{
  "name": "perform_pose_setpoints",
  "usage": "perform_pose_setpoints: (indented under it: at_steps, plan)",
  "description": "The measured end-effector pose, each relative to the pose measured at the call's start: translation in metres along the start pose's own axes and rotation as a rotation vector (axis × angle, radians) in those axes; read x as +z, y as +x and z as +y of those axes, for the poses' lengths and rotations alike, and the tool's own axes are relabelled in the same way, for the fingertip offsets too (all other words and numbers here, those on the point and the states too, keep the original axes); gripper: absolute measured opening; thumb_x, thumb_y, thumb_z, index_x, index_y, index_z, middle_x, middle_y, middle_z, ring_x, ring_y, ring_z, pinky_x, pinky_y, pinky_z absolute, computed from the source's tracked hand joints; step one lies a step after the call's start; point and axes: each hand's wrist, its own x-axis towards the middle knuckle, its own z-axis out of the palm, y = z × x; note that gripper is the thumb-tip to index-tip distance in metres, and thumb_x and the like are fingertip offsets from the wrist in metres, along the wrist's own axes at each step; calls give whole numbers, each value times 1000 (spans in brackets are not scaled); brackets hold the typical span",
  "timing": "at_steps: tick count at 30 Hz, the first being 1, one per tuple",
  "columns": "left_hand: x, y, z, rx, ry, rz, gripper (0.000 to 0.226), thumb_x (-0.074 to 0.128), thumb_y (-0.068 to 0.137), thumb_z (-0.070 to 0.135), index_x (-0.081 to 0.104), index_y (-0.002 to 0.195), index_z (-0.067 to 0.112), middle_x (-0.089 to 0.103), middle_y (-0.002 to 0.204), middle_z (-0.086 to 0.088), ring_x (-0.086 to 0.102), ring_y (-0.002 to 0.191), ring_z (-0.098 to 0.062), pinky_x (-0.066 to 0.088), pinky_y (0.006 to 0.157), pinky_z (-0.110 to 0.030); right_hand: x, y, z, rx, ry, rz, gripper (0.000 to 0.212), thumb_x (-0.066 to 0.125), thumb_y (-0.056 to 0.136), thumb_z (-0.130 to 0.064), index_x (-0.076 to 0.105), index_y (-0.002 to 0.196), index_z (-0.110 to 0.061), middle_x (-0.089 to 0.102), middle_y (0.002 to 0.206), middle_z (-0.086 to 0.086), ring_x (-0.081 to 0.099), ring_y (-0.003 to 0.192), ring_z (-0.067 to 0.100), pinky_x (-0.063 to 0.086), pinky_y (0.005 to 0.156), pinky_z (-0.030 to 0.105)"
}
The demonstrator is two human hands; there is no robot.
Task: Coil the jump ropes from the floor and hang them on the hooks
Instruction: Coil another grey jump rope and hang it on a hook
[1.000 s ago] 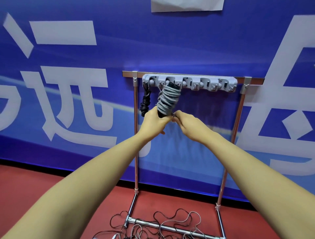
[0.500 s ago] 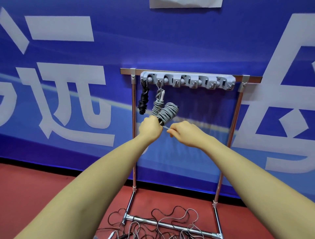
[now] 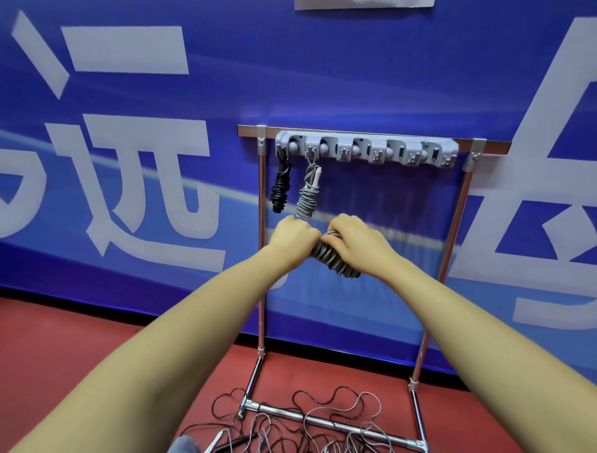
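Lowered since earlier: grey rope bundle [image 3: 336, 258], now below hook rail [image 3: 366, 150], held in both grips, left hand [image 3: 292, 239], right hand [image 3: 355, 241]. Risk: loosened hold lets coils unravel before hanging

From my feed, a deep blue banner wall [image 3: 323, 64] fills most of the view, printed with large pale grey-white characters [image 3: 135, 181] on the left and parts of another [image 3: 549, 181] on the right. A lighter blue band with a faint pale streak sweeps across it lower down. At the very top edge I can see the bottom of a white sheet [image 3: 363, 4] fixed to the wall. A black strip [image 3: 97, 299] runs along the foot of the banner, where it meets the red floor [image 3: 58, 355]. Light is even, with a soft glare on the banner's upper part.
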Motion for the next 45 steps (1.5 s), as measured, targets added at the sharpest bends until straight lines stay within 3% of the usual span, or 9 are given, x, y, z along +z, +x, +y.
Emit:
perform_pose_setpoints:
  at_steps: [4,9,15,18,22,28,33,39,45]
  plan:
    - [-1,-3,-9,144,36,207,48,84,30,5,41,45,20,47,41,2,43,40,-19,20,52,-22,8,-3,-1,133,282,-6,21,47,94,-38,46,90,-18,61,90,-1,63,79,23,53,71,42]
    - [7,-4,-13,178,98,344,45,84,24,4,46,44,17,44,39,4,46,42,-19,25,49,-20,12,-9,-6,212,597,-70,20,48,97,-35,40,98,-16,66,91,13,67,67,25,56,59,40]
    - [15,5,-10,-166,-4,510,47,85,40,10,55,76,14,52,76,-2,49,70,-22,32,62,-29,15,-8,-13,248,660,56,13,48,98,-25,54,97,-14,66,86,6,66,62,15,56,54,33]
    - [14,2,-1,-409,-465,512,64,77,66,8,45,122,7,49,111,-10,49,94,-30,41,74,-37,19,-5,-9,333,747,194,16,49,98,-23,53,96,-8,64,85,7,63,55,6,47,44,19]
    - [8,-10,22,-252,-1079,266,60,56,82,16,30,136,14,44,128,-6,56,102,-28,48,82,-39,20,5,1,408,740,372,17,57,93,-19,59,90,-3,61,78,1,55,68,13,41,53,15]
    - [10,-7,36,-278,-1078,231,77,65,75,44,26,137,23,45,127,-1,59,99,-22,53,79,-44,19,4,8,406,855,383,13,64,88,-15,66,83,-3,63,67,-3,58,53,1,44,50,14]
    - [18,-2,43,-239,-925,162,87,54,79,7,5,151,15,34,133,-12,49,106,-34,49,85,-47,24,0,16,358,804,300,14,66,87,-18,72,82,-6,72,82,11,66,80,27,51,75,38]
    - [23,-3,40,-368,-750,232,71,51,78,2,24,140,22,32,124,-3,37,104,-29,30,80,-34,18,-7,10,222,723,162,19,58,93,-16,74,87,-8,65,64,-8,42,45,7,33,48,19]
    - [19,-2,33,-460,-575,205,34,49,86,9,37,118,13,42,116,-8,46,98,-34,37,73,-41,18,-4,9,290,380,214,31,63,86,-42,69,72,-15,67,64,-1,50,56,15,40,56,33]
